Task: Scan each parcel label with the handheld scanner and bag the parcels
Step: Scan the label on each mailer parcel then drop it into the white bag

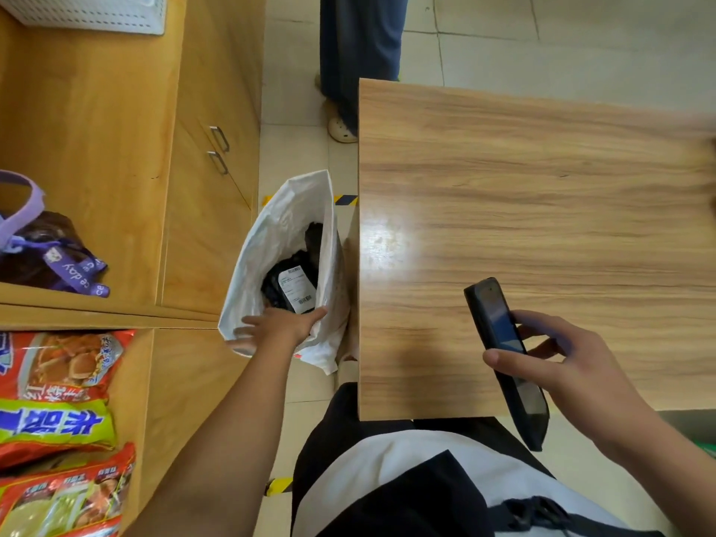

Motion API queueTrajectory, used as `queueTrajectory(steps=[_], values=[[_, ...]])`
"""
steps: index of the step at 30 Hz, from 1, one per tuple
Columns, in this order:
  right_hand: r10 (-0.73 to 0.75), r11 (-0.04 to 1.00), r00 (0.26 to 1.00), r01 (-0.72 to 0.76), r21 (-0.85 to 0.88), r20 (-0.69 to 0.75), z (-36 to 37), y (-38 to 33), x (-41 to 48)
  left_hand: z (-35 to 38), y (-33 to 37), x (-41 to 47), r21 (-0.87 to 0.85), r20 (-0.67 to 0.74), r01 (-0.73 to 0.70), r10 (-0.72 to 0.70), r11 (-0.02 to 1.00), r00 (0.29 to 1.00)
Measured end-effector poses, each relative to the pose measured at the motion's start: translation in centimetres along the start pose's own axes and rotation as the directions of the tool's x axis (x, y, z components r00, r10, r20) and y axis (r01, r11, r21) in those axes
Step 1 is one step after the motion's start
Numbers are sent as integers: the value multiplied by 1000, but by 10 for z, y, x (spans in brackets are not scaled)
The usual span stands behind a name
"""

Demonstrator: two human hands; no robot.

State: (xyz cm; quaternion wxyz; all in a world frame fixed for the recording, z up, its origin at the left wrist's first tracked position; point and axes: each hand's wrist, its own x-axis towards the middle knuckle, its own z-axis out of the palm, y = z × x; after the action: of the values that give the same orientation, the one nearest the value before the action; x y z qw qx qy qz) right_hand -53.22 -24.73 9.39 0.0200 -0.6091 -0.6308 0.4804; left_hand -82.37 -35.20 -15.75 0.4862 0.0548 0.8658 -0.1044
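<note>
A white woven bag (271, 242) stands open on the floor beside the wooden table's left edge. Inside it lie black parcels; the top one (288, 282) shows a white shipping label (297, 288). My left hand (281, 327) is at the bag's near rim with the fingers spread and the thumb stretched toward the parcel; it holds nothing that I can see. My right hand (561, 354) grips the black handheld scanner (503, 350) over the near part of the table, its screen facing up.
The wooden table (542, 180) fills the right side. Wooden cabinets (209, 157) stand left, with a purple bag (42, 250) on a shelf and snack packs (54, 397) below. Another person's legs (356, 63) stand beyond the table's far left corner.
</note>
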Motion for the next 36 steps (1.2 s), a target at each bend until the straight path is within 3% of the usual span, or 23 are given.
queueTrajectory(steps=[3, 7, 11, 13, 18, 23, 27, 29, 31, 34, 36], values=[[3, 1000, 1000, -3, 7, -3, -5, 1, 0, -1, 25, 11, 61, -100, -45, 51, 997, 994], [35, 999, 999, -35, 36, -13, -12, 7, 1, -1, 40, 34, 205, -303, -280, 333, 938, 893], [68, 997, 997, -67, 33, -34, -16, 18, 3, -12, 63, 49, 25, -105, -397, 398, 917, 912], [80, 994, 996, -76, 73, -42, -19, 21, 3, -21, 67, 51, 48, -104, -429, 432, 902, 896], [84, 991, 993, -75, 111, -78, -26, 28, 5, -78, 75, 44, 259, -312, -530, 589, 808, 745], [67, 990, 994, -55, 132, -86, -26, 29, 4, -163, 59, 36, 263, -393, -585, 639, 768, 662], [39, 992, 996, -29, 122, -79, -26, 29, 2, -202, 40, 10, 258, -389, -704, 738, 662, 551], [32, 991, 997, -23, 131, -70, -25, 29, 1, -194, 35, -17, 334, -361, -733, 799, 592, 481], [29, 990, 998, -20, 141, -63, -23, 29, 0, -168, 27, -42, 463, -241, -742, 875, 484, 420], [32, 990, 997, -22, 140, -65, -22, 34, -1, -92, -1, -55, 511, -67, -739, 878, 439, 475], [35, 989, 997, -25, 144, -64, -20, 35, -2, -31, -27, -46, 443, -8, -732, 818, 518, 575]])
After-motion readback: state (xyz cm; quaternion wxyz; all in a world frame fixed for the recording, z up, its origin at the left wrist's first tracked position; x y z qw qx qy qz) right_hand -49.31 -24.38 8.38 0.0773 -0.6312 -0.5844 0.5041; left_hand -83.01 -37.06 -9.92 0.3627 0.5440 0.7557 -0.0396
